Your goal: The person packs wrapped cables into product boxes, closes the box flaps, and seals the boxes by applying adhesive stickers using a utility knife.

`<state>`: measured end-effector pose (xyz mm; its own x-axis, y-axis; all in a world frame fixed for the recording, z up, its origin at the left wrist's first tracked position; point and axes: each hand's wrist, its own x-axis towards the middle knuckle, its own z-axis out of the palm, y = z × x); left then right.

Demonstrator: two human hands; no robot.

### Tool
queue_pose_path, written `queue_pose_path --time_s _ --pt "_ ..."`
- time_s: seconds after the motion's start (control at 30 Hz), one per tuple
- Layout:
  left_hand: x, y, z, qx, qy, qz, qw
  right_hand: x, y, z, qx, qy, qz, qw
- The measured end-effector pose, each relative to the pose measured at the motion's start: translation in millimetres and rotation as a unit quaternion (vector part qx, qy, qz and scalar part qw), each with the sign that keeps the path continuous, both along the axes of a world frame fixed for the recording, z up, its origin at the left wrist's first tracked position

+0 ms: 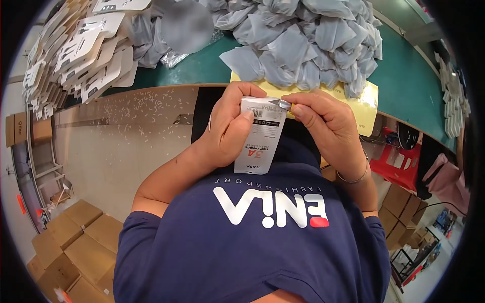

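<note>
My left hand is closed around the upper left edge of a white data cable box, its thumb pressed on the front. The box hangs upright before my chest, printed with "3A", "FAST CHARGE" and "RAPA". In my right hand, thumb and fingers pinch a small pointed metal tool with a bit of yellow on it. Its dark tip lies against the top right of the box. The tool's exact kind is hard to make out. Just beyond the hands lies a yellow sheet.
Grey plastic-wrapped packets are heaped on the green table. Stacks of white flat boxes stand at the left. Cardboard cartons sit on the floor at lower left. A red plastic stool is at the right.
</note>
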<state>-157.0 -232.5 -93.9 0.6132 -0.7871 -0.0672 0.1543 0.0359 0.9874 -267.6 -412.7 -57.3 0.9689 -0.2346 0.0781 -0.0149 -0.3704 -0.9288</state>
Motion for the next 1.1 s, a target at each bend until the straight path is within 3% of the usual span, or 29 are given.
queue_pose_path --time_s 0.23,0.43,0.57,0.73,0.8,0.83,0.9,1.0,1.1 --pt "4 0 -8 -0.009 -0.119 0.031 0.992 6 3 8 -0.102 0.027 0.001 0.994" --pt "-1 -7 -2 0.043 -0.152 0.034 0.987 4 2 12 -0.165 0.037 -0.008 0.986" --pt "-4 -10 -7 0.008 -0.142 0.05 0.989 5 -6 7 -0.288 0.018 -0.112 0.951" --pt "2 -8 -2 0.073 -0.143 0.013 0.987 10 -11 8 -0.122 -0.114 -0.055 0.984" --pt "0 -10 2 0.073 -0.17 0.002 0.983 14 2 2 -0.187 -0.152 -0.005 0.97" --pt "-3 -11 -1 0.086 -0.228 0.018 0.97 18 8 4 -0.247 -0.148 0.005 0.958" --pt "0 -12 -19 0.015 -0.279 0.056 0.959 23 10 -4 -0.229 -0.138 0.006 0.964" --pt "-7 -6 -17 0.058 -0.156 -0.01 0.986 16 6 -11 -0.201 -0.145 0.023 0.969" --pt "-8 -3 -3 0.055 -0.142 -0.054 0.987 2 -3 -19 -0.133 -0.048 0.05 0.989"
